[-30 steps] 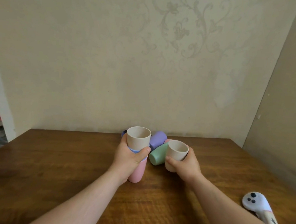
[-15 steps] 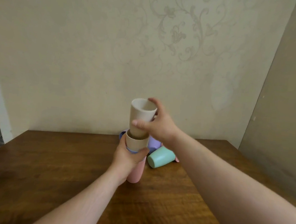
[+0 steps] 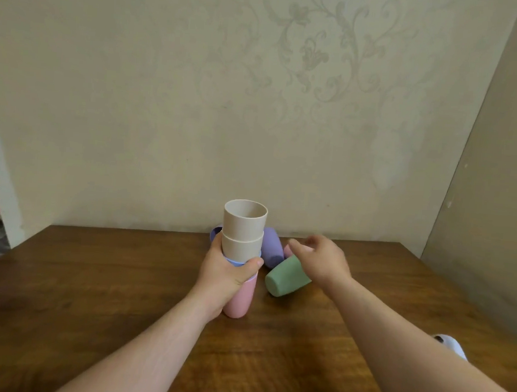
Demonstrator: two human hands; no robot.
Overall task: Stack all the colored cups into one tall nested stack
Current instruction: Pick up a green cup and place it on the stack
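We're seeing the nested stack [image 3: 240, 256] standing upright mid-worktop [image 3: 91, 291]: two beige cups up top, blue rim, pink cup at the bottom. Left hand [image 3: 226, 273] is wrapping round it w/ fingers closed. Right hand [image 3: 320, 260] is hovering spread & empty over the green cup [image 3: 285, 277], which is lying on its side beside a purple cup [image 3: 271, 247].

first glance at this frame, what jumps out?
The nested stack near the table's middle: two beige cups on top, a blue rim below them, a pink cup at the bottom, gripped by the left hand. Just right of it, the open right hand hovers over a green cup lying on its side, with a purple cup tipped over behind it.
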